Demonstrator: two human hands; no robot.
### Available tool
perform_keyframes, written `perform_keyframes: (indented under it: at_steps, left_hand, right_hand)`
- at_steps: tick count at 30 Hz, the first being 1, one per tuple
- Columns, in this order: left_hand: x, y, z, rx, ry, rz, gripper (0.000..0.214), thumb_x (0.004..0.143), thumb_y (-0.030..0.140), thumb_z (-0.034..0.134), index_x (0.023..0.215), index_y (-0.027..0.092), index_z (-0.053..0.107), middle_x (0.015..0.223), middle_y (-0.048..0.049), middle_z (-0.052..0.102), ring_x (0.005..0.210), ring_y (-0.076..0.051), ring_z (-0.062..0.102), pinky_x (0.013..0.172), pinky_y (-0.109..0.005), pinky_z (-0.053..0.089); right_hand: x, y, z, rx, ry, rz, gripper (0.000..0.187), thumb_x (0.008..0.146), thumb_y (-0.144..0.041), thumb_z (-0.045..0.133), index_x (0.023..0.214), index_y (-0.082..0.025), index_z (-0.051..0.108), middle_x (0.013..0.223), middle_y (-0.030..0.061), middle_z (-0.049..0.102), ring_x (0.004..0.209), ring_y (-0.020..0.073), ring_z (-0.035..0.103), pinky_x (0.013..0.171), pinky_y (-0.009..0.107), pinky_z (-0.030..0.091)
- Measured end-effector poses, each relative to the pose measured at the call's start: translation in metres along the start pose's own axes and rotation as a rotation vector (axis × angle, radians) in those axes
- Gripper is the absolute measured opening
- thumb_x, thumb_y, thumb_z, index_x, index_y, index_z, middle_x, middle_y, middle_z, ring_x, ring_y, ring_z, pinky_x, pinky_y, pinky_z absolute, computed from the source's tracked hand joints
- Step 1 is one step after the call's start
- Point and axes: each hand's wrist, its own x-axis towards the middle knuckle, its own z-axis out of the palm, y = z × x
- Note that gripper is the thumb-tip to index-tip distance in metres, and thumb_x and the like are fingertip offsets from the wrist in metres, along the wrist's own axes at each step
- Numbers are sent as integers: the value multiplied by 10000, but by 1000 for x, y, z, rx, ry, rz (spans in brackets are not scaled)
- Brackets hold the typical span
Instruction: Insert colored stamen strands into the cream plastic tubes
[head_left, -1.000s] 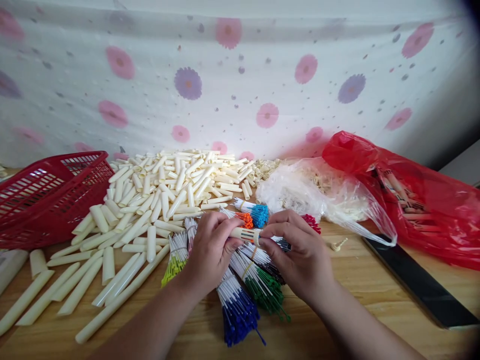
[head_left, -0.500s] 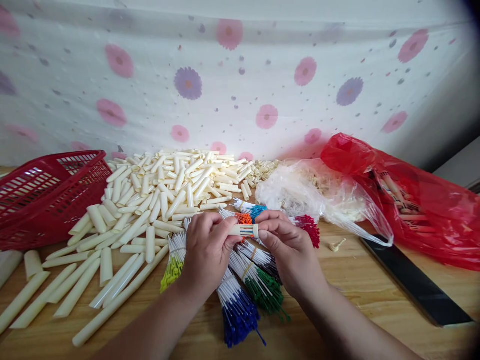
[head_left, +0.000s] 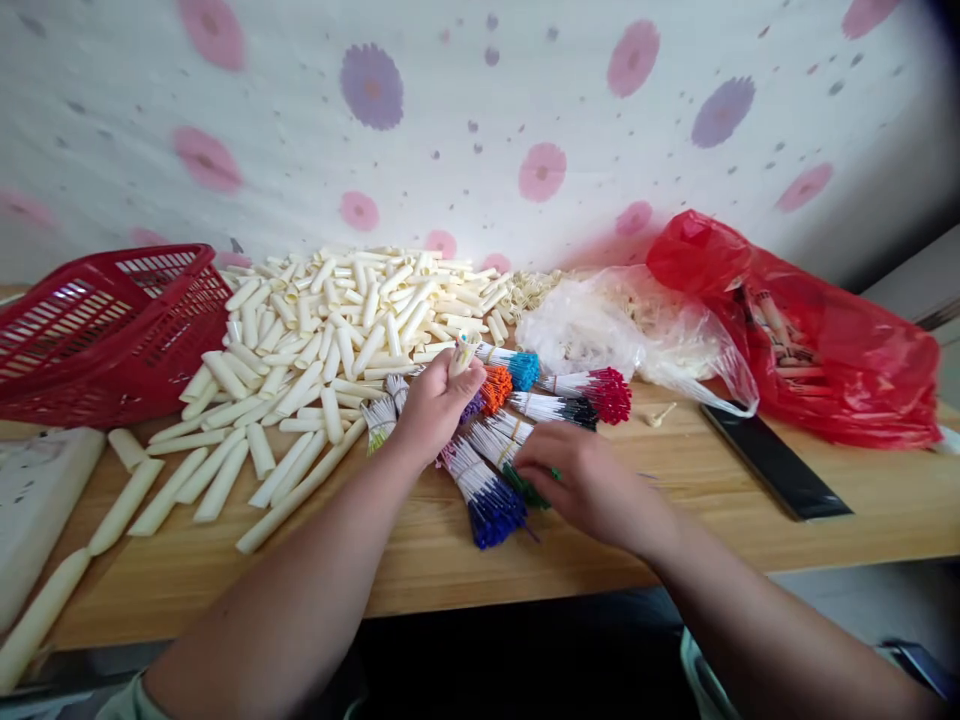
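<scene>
My left hand (head_left: 442, 400) is closed around a short cream plastic tube (head_left: 462, 357), held upright with coloured bits showing at its top end. Lower and to the right, my right hand (head_left: 592, 480) has its fingers curled together over the bundle of green-tipped white sticks (head_left: 530, 487); whatever lies between the fingertips is hidden. Around the hands lie banded bundles of white sticks with blue tips (head_left: 495, 515), orange tips (head_left: 496, 388), light-blue tips (head_left: 523, 368), red tips (head_left: 609, 395) and black tips (head_left: 577, 412).
A heap of cream tubes (head_left: 360, 310) spreads across the table's back left, beside a red plastic basket (head_left: 112, 340). Rightward are a clear plastic bag (head_left: 577, 325), a red bag (head_left: 847, 350) with tubes inside, a flat black slab (head_left: 772, 460) and a small cream piece (head_left: 661, 415).
Both hands held the tube together before. My right hand has let go and moved down to the green-tipped bundle, while the left turned the tube upright. The camera view has shifted.
</scene>
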Motion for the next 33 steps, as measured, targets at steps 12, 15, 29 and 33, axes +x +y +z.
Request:
perform_keyframes:
  at_steps: [12, 15, 29, 33]
  left_hand:
    - [-26, 12, 35, -168, -109, -82, 255, 802, 406, 566, 726, 163, 583, 562, 51, 456, 533, -105, 425, 542, -229, 360]
    - [-23, 6, 35, -190, -82, -84, 258, 797, 415, 572, 731, 165, 582, 577, 49, 477, 535, -103, 434, 544, -225, 370]
    - [-20, -4, 40, -162, -50, -124, 274, 777, 428, 572, 727, 160, 595, 581, 42, 508, 548, -112, 453, 569, -233, 387]
    - [-20, -7, 41, -122, -50, -104, 261, 770, 408, 576, 703, 156, 596, 594, 38, 521, 570, -115, 471, 572, -233, 388]
  right_hand:
    - [-32, -43, 20, -442, -195, 256, 332, 765, -286, 694, 1071, -190, 608, 905, 64, 659, 899, 249, 585, 798, 351, 425]
    - [-33, -42, 24, -415, -167, 272, 326, 799, -280, 654, 1110, -196, 599, 934, 62, 664, 916, 236, 591, 816, 339, 423]
    - [-11, -40, 18, -353, -293, 221, 238, 916, -273, 468, 973, -199, 686, 922, 67, 684, 865, 184, 610, 764, 286, 411]
    - [-2, -43, 17, -396, -345, 265, 272, 918, -292, 445, 870, -189, 692, 885, 64, 709, 825, 188, 641, 715, 280, 419]
